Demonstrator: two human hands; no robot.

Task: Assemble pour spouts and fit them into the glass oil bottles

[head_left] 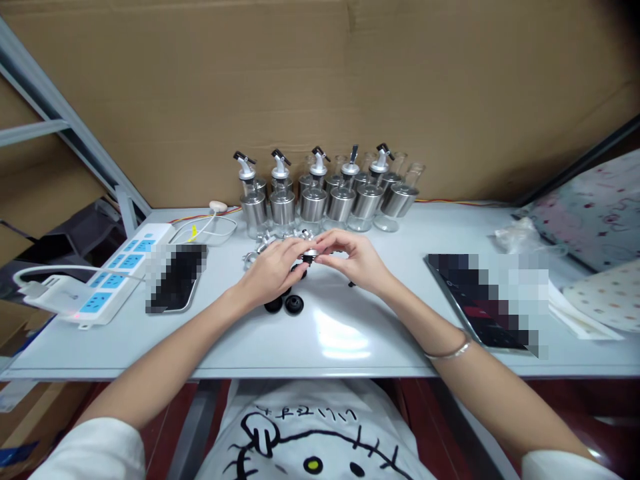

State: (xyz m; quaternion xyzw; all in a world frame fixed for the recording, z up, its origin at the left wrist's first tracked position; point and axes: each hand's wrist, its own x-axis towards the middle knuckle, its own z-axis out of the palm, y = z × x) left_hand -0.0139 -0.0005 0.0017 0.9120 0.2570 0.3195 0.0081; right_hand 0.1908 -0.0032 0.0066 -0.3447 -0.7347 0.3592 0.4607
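Between my two hands is a small silver pouring cap with a black ribbed base (309,255). My left hand (274,268) closes on it from the left, and my right hand (354,257) pinches it from the right. Black round stoppers (294,305) lie on the table just in front of my left hand. Silver cap parts (265,240) lie behind the left hand, partly hidden by it. Farther back, steel-sleeved glass bottles (313,205) stand in rows; several front ones carry silver spouts with black flip tops (319,160).
On the white table (240,347), a phone (180,277) and a power strip (125,267) with a white cable lie at left. A tablet (480,300) lies at right, near a clear plastic bag (517,237). Cardboard (200,87) stands behind.
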